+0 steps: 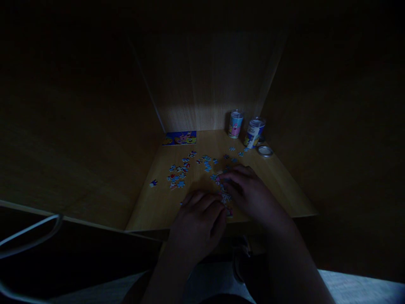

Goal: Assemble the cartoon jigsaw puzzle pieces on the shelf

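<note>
Jigsaw puzzle pieces (207,164) lie scattered on a wooden shelf (152,213) in dim light. My right hand (248,188) reaches in over a small cluster of puzzle pieces (225,197), its thumb and index finger pinched at a pinkish puzzle piece (217,180). Beside it, at the shelf's front edge, my left hand (201,221) rests with curled fingers, the fingertips touching the near side of the cluster. What the left fingers hold, if anything, is hidden under the hand. More loose puzzle pieces (181,175) spread to the left.
Two cartoon-printed cans (234,124) (254,134) stand at the back right, near a round metal lid (265,151). A cartoon picture card (179,138) lies at the back left. Wooden panels (209,80) enclose the shelf. A white cable (30,230) hangs at lower left.
</note>
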The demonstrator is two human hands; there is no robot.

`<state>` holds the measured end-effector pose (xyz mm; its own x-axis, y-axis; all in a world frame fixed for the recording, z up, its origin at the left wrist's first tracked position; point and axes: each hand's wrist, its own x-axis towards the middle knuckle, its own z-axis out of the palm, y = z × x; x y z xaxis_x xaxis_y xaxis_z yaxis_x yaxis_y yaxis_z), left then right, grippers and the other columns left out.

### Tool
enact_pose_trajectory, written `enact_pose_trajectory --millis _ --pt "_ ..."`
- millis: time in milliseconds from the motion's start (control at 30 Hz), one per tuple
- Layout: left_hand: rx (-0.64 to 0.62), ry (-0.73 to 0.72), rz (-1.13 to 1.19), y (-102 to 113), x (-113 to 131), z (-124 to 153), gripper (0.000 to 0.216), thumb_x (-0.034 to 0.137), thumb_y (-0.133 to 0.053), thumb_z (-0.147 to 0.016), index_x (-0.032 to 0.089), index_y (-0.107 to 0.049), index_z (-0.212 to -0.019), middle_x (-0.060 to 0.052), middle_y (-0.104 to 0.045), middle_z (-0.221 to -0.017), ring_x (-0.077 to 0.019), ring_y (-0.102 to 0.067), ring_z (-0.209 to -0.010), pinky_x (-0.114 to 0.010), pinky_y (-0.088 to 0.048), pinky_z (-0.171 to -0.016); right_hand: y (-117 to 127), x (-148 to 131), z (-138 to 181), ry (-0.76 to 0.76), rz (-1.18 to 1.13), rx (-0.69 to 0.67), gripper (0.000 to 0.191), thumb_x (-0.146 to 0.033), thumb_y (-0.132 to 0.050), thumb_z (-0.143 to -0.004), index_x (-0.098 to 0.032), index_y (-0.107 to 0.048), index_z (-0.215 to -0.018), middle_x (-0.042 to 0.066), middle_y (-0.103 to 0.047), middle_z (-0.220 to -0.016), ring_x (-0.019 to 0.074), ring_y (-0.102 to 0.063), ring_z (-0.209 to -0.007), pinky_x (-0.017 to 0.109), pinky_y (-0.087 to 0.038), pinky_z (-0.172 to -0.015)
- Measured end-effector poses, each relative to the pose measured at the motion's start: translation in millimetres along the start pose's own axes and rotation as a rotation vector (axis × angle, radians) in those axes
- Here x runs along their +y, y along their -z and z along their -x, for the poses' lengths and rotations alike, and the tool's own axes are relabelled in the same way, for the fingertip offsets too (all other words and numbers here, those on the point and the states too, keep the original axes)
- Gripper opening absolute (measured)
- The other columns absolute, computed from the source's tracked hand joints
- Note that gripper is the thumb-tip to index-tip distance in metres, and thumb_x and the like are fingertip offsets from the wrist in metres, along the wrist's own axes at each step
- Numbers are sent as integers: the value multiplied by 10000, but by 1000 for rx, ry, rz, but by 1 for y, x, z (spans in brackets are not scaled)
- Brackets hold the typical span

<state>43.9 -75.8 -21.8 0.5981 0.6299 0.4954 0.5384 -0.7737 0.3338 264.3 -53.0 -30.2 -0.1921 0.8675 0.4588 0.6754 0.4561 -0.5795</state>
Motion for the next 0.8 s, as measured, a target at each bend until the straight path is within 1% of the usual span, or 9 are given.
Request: enact_pose_trajectory --millis 67,167,267,367,533,633,800 --pt "-3 4 -2 0 0 0 78 167 -679 -1015 230 -725 -1013 -34 -808 -1143 -275 -698 -1049 -524 -587 -968 -1 -1 1 27 47 -10 294 -141 -679 -1031 -292 -812 -1246 85 -753 -1259 269 -679 -1203 462 -565 -1056" --pt "4 6 -2 0 0 1 80 169 -666 -1019 227 -719 -1001 -37 -808 -1133 -274 -698 -1038 -529 -588 -961 -2 -2 0 18 89 -2 290 -97 -670 -998 -278 -834 -1154 93 -752 -1249 283 -675 -1201 485 -565 -1062" --pt "13 14 -6 -1 -1 1 90 170 -648 -1027 222 -708 -985 -42 -801 -1099 -268 -698 -1011 -521 -588 -937 -1 -4 -1 -21 74 21 275 -55 -640 -977 -261 -812 -1039 80 -766 -1148 271 -691 -1122 464 -577 -1009" --pt "26 32 -23 -4 -2 2 100 176 -640 -1034 221 -699 -968 -47 -793 -1063 -260 -695 -987 -509 -584 -927 1 -4 -3 -57 62 39 227 -75 -645 -991 -261 -772 -1015 66 -774 -1064 270 -701 -1065 453 -576 -966" --pt "69 49 -55 -6 -1 2 112 208 -630 -1061 213 -689 -966 -54 -777 -1019 -259 -690 -956 -498 -579 -901 0 -2 -3 -66 70 27 225 -68 -644 -991 -257 -764 -1011 57 -790 -1061 266 -710 -1052 448 -564 -964" --pt "55 61 -66 -6 -1 3 122 219 -624 -1068 214 -686 -964 -55 -771 -1014 -262 -684 -956 -502 -575 -901 0 -2 -3 -54 67 11 234 -66 -649 -990 -259 -779 -1014 52 -791 -1056 263 -702 -1055 449 -561 -972" --pt "38 51 -55 -6 -2 3 97 206 -637 -1054 220 -688 -973 -59 -777 -1038 -256 -690 -977 -490 -575 -914 1 -5 -3 -32 70 4 243 -42 -656 -970 -255 -772 -955 53 -778 -1027 260 -689 -1039 430 -554 -934"
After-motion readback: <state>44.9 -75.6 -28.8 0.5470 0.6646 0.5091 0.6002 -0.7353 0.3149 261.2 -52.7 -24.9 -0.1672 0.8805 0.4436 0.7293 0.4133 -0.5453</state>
